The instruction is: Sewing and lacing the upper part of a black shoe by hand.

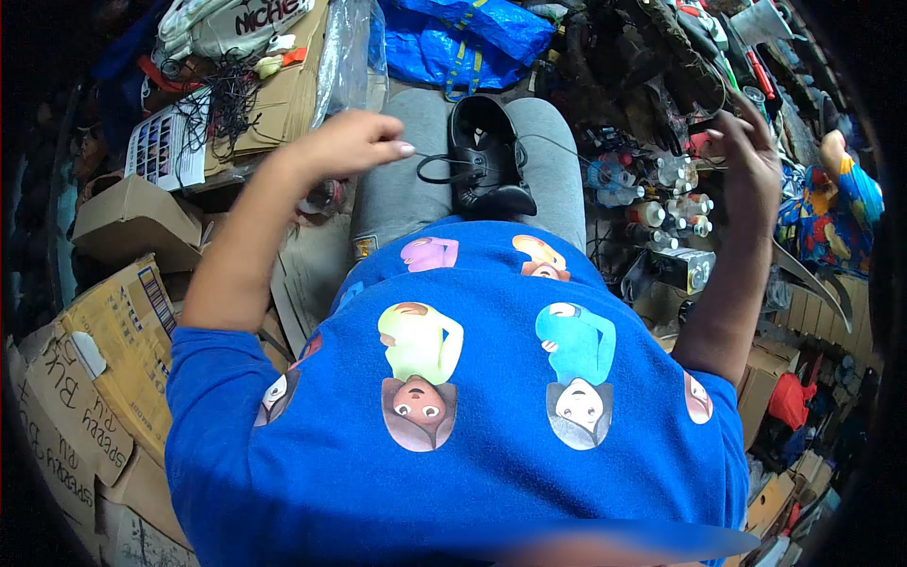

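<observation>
A black shoe (487, 161) rests between my thighs on grey trousers, its opening pointing away from me and its toe close to my belly. Thin black lace (439, 170) comes out of its left side in a loop and runs to my left hand (354, 144), whose thumb and fingers are pinched together on it. From the shoe's right side another strand of the lace stretches to the right and fades over the bottles. My right hand (751, 161) is raised far out to the right with bent fingers. What its fingertips hold is too small to make out.
Cardboard boxes (123, 340) are stacked at the left, with a tangle of black cords (231, 104) beyond them. A blue bag (463, 42) lies ahead. Several small bottles (661, 203) stand right of my knee, near a curved blade-like piece (817, 283). Another person's arm (836, 151) shows far right.
</observation>
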`<action>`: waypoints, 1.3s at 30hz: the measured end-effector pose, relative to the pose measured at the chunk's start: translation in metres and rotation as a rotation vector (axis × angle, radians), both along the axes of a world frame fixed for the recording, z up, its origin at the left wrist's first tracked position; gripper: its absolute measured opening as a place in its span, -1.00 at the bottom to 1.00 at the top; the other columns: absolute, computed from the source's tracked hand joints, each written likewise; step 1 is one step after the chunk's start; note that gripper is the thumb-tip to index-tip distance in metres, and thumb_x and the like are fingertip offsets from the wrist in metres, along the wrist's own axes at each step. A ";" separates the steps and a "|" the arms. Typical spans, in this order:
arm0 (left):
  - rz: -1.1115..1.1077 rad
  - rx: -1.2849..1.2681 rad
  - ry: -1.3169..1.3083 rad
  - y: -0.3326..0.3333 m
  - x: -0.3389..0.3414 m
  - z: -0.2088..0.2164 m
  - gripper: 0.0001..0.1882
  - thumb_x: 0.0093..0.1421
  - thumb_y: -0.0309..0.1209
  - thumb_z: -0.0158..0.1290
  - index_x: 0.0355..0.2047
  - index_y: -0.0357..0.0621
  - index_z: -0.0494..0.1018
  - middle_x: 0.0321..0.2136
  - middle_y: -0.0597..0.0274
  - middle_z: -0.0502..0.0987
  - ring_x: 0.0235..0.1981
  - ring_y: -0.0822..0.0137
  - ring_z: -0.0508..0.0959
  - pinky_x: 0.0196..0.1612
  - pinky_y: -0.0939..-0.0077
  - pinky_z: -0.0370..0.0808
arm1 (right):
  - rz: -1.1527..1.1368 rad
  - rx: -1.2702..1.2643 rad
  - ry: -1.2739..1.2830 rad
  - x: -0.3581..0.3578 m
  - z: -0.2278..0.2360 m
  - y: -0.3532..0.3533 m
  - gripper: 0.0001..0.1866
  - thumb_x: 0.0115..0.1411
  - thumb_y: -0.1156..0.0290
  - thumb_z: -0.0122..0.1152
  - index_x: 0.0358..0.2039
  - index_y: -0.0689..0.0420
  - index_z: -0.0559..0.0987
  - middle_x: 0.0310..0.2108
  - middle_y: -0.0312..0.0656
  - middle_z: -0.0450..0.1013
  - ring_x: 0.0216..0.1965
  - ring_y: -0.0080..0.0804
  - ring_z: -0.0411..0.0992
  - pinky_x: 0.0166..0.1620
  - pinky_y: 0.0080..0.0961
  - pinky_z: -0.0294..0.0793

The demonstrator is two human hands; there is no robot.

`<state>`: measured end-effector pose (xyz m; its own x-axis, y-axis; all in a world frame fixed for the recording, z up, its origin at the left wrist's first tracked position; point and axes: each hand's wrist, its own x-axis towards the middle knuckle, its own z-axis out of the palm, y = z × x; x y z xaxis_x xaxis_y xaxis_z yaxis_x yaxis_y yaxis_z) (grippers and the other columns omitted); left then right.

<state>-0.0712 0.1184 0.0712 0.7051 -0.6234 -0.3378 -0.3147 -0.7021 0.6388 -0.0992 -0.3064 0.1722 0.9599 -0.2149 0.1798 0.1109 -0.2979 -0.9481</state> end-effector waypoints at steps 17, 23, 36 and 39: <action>0.012 -0.302 -0.266 -0.043 -0.029 0.174 -0.83 0.08 -0.43 0.13 -0.34 -0.28 0.50 -0.57 0.15 0.54 -0.51 0.44 0.51 -0.41 0.60 0.41 | 0.984 -1.100 0.163 0.003 0.049 0.089 -0.91 -0.08 0.43 0.26 -0.51 0.15 0.61 -0.51 -0.16 0.45 -0.43 -0.23 0.47 -0.32 -0.38 0.45; 0.007 -0.727 -0.249 -0.089 0.004 0.095 -0.79 0.09 -0.44 0.10 -0.26 -0.27 0.51 -0.44 0.19 0.56 -0.38 0.41 0.53 -0.26 0.55 0.45 | 0.344 -1.149 -0.675 -0.021 0.004 0.094 -0.85 -0.10 0.46 0.29 -0.43 0.01 0.59 -0.46 -0.30 0.42 -0.40 -0.33 0.42 -0.27 -0.42 0.41; 0.116 -0.304 -0.489 -0.025 0.005 0.055 -0.88 0.04 -0.56 0.05 -0.37 -0.26 0.48 -0.43 0.13 0.50 -0.31 0.29 0.51 -0.19 0.48 0.42 | 0.481 0.729 -0.072 -0.017 -0.066 0.109 -0.91 0.18 0.55 0.06 -0.28 0.16 0.46 -0.20 -0.14 0.43 -0.11 -0.37 0.42 0.01 -0.47 0.35; 0.326 0.082 -0.698 0.083 0.002 0.036 -0.84 0.06 -0.48 0.05 -0.33 -0.26 0.48 -0.36 0.09 0.50 -0.29 0.17 0.52 -0.19 0.41 0.41 | 0.634 1.059 0.039 -0.019 -0.071 0.069 -0.84 0.26 0.34 -0.04 -0.20 0.08 0.44 -0.24 -0.19 0.43 0.00 -0.19 0.35 0.12 -0.10 0.21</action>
